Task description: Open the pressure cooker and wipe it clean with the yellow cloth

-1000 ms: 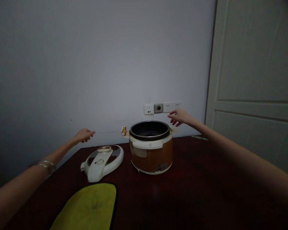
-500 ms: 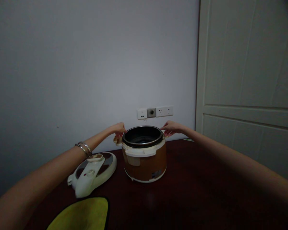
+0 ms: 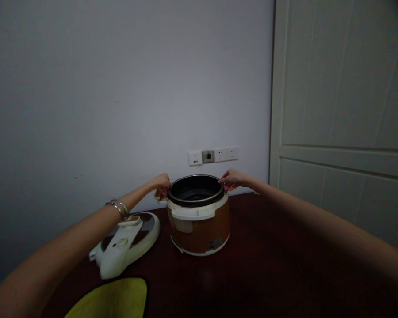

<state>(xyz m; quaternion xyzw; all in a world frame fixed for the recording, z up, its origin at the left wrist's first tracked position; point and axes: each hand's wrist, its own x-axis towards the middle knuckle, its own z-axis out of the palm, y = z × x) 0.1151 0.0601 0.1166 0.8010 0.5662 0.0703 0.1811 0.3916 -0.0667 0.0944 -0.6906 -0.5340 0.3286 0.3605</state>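
Observation:
In front of me stands an electric cooker (image 3: 199, 229) with a brown body and white collar. A dark inner pot (image 3: 196, 204) with a shiny metal rim sits in its top. My left hand (image 3: 162, 181) is closed at the left side of the pot's rim, fingers bent. Opposite it, my right hand (image 3: 231, 178) pinches the right side of the rim between thumb and fingers. Just below the left hand, a pale lug juts from the cooker's side. The white cooker lid (image 3: 124, 247) lies on the table to the left, partly behind my left forearm.
A yellow mat with a black edge (image 3: 116, 298) lies near the front of the dark red table (image 3: 252, 265). Wall sockets (image 3: 226, 153) sit on the wall behind the cooker. A panelled door (image 3: 341, 110) is at the right.
Both hands have settled closer onto the pot's rim, the right one with its fingers now closed on it. The view has shifted slightly; pot and cooker look much the same.

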